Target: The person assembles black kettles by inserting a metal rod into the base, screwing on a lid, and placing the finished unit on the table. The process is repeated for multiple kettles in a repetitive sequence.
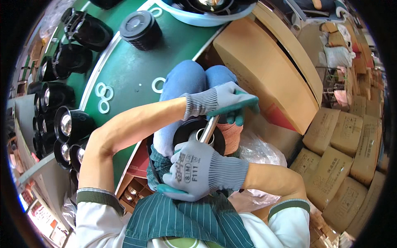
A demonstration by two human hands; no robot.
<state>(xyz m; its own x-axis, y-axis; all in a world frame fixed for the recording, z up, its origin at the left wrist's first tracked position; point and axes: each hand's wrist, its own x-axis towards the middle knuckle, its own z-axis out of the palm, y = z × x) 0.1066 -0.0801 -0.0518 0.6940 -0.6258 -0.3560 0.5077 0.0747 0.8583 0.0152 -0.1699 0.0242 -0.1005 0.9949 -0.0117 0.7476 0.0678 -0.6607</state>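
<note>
A shiny metal rod [211, 127] slants over my lap. My left hand [233, 100], in a grey glove with green palm coating, closes over its upper end with fingers curled under. Nearer my body, my right hand [191, 171], gloved alike, is closed around the lower part of the rod, whose end is hidden. Beneath the rod lies a round black part [183, 133] with a pale ring-shaped opening [201, 133] at its centre, between my knees. Beside it an orange cloth [231, 136] hangs by my right leg.
On the green table [132, 78] at left stand a stack of black lids [140, 29], several white rings [103, 106] and rows of black pots [76, 124]. A blue basin [198, 18] sits at the far edge. An open carton [264, 62], clear plastic [262, 151] and stacked boxes [331, 165] are at right.
</note>
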